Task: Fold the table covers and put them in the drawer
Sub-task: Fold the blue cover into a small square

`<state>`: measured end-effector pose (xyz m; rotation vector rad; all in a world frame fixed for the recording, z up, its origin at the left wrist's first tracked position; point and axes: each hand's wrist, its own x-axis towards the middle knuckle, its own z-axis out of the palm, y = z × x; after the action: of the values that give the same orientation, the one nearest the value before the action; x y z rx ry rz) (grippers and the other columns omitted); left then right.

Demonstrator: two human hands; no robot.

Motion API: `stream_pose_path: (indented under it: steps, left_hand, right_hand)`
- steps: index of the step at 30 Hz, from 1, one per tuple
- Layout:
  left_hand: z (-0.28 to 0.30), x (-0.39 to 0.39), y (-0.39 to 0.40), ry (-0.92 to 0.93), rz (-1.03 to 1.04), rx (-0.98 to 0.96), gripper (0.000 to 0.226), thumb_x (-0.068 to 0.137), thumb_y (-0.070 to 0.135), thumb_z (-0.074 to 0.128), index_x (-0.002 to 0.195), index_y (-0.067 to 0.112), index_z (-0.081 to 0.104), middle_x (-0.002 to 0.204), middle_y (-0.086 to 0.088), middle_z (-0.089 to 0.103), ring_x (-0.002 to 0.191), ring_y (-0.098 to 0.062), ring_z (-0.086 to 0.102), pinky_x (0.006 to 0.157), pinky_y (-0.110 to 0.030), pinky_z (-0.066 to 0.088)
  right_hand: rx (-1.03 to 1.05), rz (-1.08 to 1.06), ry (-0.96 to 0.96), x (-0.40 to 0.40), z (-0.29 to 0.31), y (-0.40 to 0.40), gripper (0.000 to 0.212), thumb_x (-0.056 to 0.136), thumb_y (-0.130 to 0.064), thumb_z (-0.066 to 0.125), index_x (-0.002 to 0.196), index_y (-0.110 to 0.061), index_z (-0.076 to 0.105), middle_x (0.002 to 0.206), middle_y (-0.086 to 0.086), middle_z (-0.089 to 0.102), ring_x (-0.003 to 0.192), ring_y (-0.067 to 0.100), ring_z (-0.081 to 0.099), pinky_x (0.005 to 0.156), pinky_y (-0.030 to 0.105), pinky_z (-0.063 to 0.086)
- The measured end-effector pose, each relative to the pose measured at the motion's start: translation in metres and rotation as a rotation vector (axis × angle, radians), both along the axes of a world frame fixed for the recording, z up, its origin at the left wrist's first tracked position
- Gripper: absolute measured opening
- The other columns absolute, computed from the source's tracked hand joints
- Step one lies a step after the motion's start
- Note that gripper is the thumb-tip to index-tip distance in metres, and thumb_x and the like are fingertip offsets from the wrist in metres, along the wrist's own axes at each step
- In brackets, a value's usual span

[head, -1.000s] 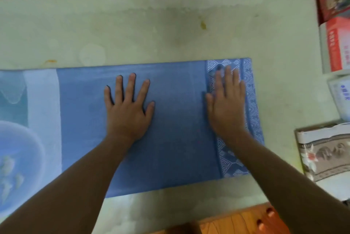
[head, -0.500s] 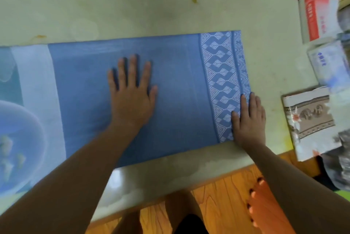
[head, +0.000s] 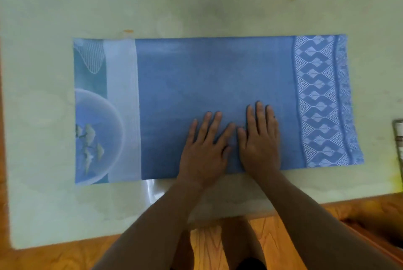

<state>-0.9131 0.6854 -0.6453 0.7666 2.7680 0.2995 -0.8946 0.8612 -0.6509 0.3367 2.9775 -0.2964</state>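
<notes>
**Both hands flat on a folded blue table cover**

A person's left hand (head: 205, 149) and right hand (head: 260, 141) lie palm-down, side by side, on a folded table cover (head: 218, 77) spread lengthwise across a pale greenish surface (head: 196, 3). Neither grip is closed on anything: the fingers of both are straight and only slightly spread, pressed flat onto the cloth near its front edge, with the two thumbs nearly touching.

The cover is a long rectangle, lying smooth, its far and near edges straight. Directly under and beyond the hands runs a broad field of plain mid-blue. To the right of the right hand stands a patterned border (head: 316, 103) of pale interlocking diamond and key motifs, ending in a narrower ornamented strip at the cloth's right edge. Well to the left of the left hand a whitish vertical band (head: 122, 106) gives way to a teal panel with a fan of thin white curved lines and a large translucent circle (head: 96, 134) holding small pale fish-like shapes.

No writing or label can be read on the cloth.

Behind the wrists, the surface's front edge meets a wooden floor (head: 277, 243).
</notes>
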Motion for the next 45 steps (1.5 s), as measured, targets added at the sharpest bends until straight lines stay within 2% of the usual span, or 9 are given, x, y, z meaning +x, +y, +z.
stream_pose_path:
  steps: [7, 17, 22, 26, 31, 36, 39, 43, 45]
  left_hand:
    - [0.015, 0.001, -0.234, -0.064, 0.336, -0.229, 0.067, 0.103, 0.054, 0.026, 0.162, 0.024, 0.021, 0.17, -0.015, 0.005, 0.157, -0.035, 0.002, 0.124, -0.058, 0.012]
    - [0.043, -0.025, -0.217, -0.046, 0.967, 0.08, 0.053, 0.094, 0.028, 0.065, 0.138, 0.004, 0.048, 0.127, -0.03, 0.047, 0.109, -0.051, 0.05, 0.093, -0.058, 0.042]
    - [0.062, -0.073, -0.245, -0.504, 1.15, 0.308, 0.04, 0.091, 0.041, 0.066, 0.109, 0.006, 0.062, 0.097, -0.016, 0.069, 0.088, -0.042, 0.066, 0.07, -0.04, 0.048]
    - [0.087, -0.077, -0.256, -1.033, 1.101, 0.727, 0.023, 0.091, 0.013, 0.069, 0.111, 0.002, 0.067, 0.094, -0.025, 0.067, 0.083, -0.031, 0.063, 0.074, -0.04, 0.047]
    - [0.14, -0.086, -0.213, -1.056, 0.964, 0.873, 0.053, 0.065, 0.01, 0.072, 0.111, -0.01, 0.056, 0.095, -0.016, 0.061, 0.086, -0.031, 0.054, 0.077, -0.046, 0.04]
    - [0.232, -0.085, -0.098, -0.959, 0.756, 1.097, 0.023, 0.077, -0.008, 0.058, 0.091, 0.011, 0.057, 0.069, 0.002, 0.062, 0.068, -0.012, 0.061, 0.064, -0.026, 0.047]
    - [0.257, -0.073, 0.008, -0.9, 0.553, 1.044, 0.049, 0.086, -0.012, 0.052, 0.126, 0.015, 0.049, 0.074, 0.016, 0.06, 0.06, 0.005, 0.059, 0.058, -0.01, 0.043]
    - [0.233, -0.041, 0.142, -0.732, 0.377, 0.663, 0.093, 0.091, 0.029, 0.055, 0.155, 0.043, -0.012, 0.121, -0.004, 0.062, 0.1, -0.029, 0.064, 0.086, -0.042, 0.051]
    - [0.212, -0.024, 0.193, -0.683, 0.292, 0.531, 0.084, 0.094, 0.045, 0.048, 0.155, 0.042, -0.008, 0.126, -0.012, 0.059, 0.104, -0.037, 0.062, 0.089, -0.051, 0.052]
  right_hand:
    - [0.031, -0.008, 0.011, 0.0, -0.001, -0.007, 0.063, 0.105, -0.044, 0.027, 0.159, -0.013, 0.021, 0.167, 0.011, 0.014, 0.154, 0.033, 0.008, 0.123, 0.054, 0.014]
    - [0.093, 0.144, 0.028, -0.016, 0.003, -0.086, 0.066, 0.105, -0.047, 0.033, 0.16, -0.013, 0.021, 0.167, 0.012, 0.013, 0.155, 0.033, 0.007, 0.123, 0.054, 0.015]
    - [0.151, 0.154, -0.005, -0.014, -0.001, -0.082, 0.066, 0.104, -0.048, 0.032, 0.159, -0.013, 0.023, 0.167, 0.012, 0.015, 0.155, 0.034, 0.01, 0.123, 0.053, 0.016]
    - [0.156, 0.153, -0.029, -0.016, 0.0, -0.082, 0.067, 0.103, -0.05, 0.032, 0.159, -0.014, 0.023, 0.167, 0.012, 0.015, 0.154, 0.034, 0.01, 0.123, 0.053, 0.015]
    - [0.015, 0.173, -0.259, -0.029, 0.027, -0.08, 0.074, 0.099, -0.06, 0.032, 0.16, -0.019, 0.021, 0.168, 0.007, 0.01, 0.154, 0.034, 0.007, 0.122, 0.051, 0.013]
    - [-1.122, -0.351, -0.713, -0.111, 0.158, -0.043, 0.063, 0.1, -0.061, 0.039, 0.153, -0.027, 0.038, 0.152, 0.0, 0.049, 0.144, 0.018, 0.039, 0.12, 0.04, 0.025]
    - [-1.577, -0.38, -0.588, -0.144, 0.245, 0.005, 0.066, 0.088, -0.068, 0.046, 0.135, -0.023, 0.055, 0.115, 0.005, 0.071, 0.106, 0.023, 0.068, 0.099, 0.05, 0.047]
    - [-1.183, -0.367, -0.221, -0.157, 0.27, 0.086, 0.026, 0.09, -0.032, 0.068, 0.111, -0.017, 0.069, 0.104, 0.007, 0.076, 0.095, 0.027, 0.073, 0.094, 0.051, 0.056]
    - [-0.872, -0.478, -0.068, -0.146, 0.23, 0.129, 0.018, 0.082, -0.018, 0.065, 0.099, -0.016, 0.071, 0.099, 0.009, 0.076, 0.092, 0.031, 0.073, 0.088, 0.055, 0.058]
